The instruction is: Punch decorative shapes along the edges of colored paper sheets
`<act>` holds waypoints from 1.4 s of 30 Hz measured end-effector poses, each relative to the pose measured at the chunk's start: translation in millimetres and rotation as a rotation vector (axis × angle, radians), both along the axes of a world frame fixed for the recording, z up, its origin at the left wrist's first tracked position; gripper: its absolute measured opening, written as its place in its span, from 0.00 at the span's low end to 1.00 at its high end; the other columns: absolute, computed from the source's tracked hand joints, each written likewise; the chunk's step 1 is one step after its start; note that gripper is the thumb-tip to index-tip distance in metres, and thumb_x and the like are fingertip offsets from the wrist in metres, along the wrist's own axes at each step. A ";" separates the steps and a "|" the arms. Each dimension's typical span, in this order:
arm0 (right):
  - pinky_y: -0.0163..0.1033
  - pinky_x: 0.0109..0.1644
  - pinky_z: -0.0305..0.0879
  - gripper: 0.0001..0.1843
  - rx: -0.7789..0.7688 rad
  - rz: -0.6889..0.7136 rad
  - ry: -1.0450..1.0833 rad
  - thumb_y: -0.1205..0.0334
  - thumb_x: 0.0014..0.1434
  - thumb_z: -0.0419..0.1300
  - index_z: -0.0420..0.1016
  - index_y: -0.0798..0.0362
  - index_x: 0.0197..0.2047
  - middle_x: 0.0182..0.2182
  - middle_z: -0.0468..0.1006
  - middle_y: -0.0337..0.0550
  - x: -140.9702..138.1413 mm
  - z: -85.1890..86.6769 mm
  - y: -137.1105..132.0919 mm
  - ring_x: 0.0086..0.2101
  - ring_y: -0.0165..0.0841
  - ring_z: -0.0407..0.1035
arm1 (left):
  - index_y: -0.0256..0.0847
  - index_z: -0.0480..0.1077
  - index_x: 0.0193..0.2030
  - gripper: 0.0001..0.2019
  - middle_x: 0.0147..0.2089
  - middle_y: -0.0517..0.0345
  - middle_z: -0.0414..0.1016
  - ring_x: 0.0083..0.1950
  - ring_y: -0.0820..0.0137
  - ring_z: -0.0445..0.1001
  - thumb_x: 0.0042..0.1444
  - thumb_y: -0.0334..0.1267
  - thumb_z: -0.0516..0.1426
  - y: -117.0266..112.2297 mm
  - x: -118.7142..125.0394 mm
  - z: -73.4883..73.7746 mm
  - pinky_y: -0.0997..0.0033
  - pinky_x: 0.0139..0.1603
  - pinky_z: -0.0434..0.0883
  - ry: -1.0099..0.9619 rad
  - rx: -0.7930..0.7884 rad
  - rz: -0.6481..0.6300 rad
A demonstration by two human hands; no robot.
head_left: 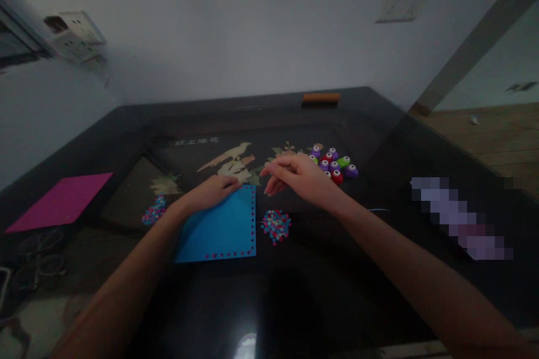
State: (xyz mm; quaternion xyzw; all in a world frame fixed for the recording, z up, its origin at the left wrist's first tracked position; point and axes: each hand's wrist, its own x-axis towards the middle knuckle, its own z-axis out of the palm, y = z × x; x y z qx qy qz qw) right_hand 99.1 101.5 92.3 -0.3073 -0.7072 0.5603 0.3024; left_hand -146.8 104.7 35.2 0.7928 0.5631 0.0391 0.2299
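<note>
A blue square sheet [223, 227] lies on the dark table [320, 291], with small dots along its right and bottom edges. My left hand [213, 190] rests flat on the sheet's upper left corner, fingers stretched out. My right hand [295, 175] hovers just above the table to the right of the sheet's top corner, fingers loosely curled and apart, holding nothing that I can see. A small heap of pink, blue and white paper bits [275, 225] lies below the right hand. A cluster of purple, red and green craft punches [332, 164] sits just beyond it.
A pink sheet [61, 202] lies at the far left. A second heap of paper bits [155, 210] is left of the blue sheet. An orange bar [320, 97] sits at the table's back edge. Scissors [37, 252] lie at the lower left. A blurred patch [463, 219] is at the right.
</note>
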 end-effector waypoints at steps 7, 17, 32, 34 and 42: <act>0.35 0.37 0.66 0.08 0.275 0.053 -0.259 0.61 0.62 0.56 0.75 0.56 0.37 0.30 0.79 0.42 -16.8 -12.6 -25.9 0.31 0.30 0.74 | 0.40 0.67 0.35 0.16 0.34 0.52 0.74 0.37 0.62 0.74 0.62 0.45 0.43 -20.2 -4.5 -15.2 0.67 0.38 0.67 0.003 0.081 0.069; 0.43 0.35 0.66 0.05 1.020 0.308 -0.635 0.64 0.60 0.58 0.70 0.57 0.39 0.38 0.75 0.49 -45.1 -58.3 -91.1 0.40 0.41 0.68 | 0.42 0.68 0.37 0.13 0.33 0.56 0.74 0.37 0.64 0.74 0.63 0.43 0.46 -28.2 0.0 -12.9 0.68 0.39 0.66 0.018 0.160 0.042; 0.43 0.34 0.65 0.05 1.091 0.262 -0.617 0.69 0.62 0.53 0.70 0.57 0.37 0.37 0.74 0.47 -47.6 -66.0 -94.1 0.38 0.39 0.67 | 0.41 0.65 0.36 0.07 0.39 0.51 0.70 0.40 0.62 0.71 0.60 0.38 0.48 -32.2 3.7 -9.5 0.64 0.40 0.66 0.130 0.224 0.032; 0.43 0.35 0.65 0.05 1.095 0.260 -0.611 0.68 0.63 0.53 0.70 0.57 0.37 0.37 0.74 0.47 -47.9 -66.2 -94.3 0.38 0.39 0.67 | 0.41 0.65 0.35 0.07 0.38 0.52 0.69 0.40 0.62 0.70 0.59 0.38 0.48 -31.3 3.9 -8.8 0.63 0.40 0.66 0.138 0.229 0.026; 0.42 0.34 0.64 0.03 1.097 0.252 -0.595 0.69 0.61 0.55 0.69 0.56 0.37 0.37 0.74 0.47 -47.1 -68.0 -93.9 0.38 0.39 0.66 | 0.42 0.66 0.37 0.05 0.37 0.54 0.71 0.39 0.63 0.70 0.57 0.36 0.49 -26.8 2.3 -8.1 0.66 0.38 0.66 0.126 0.200 0.004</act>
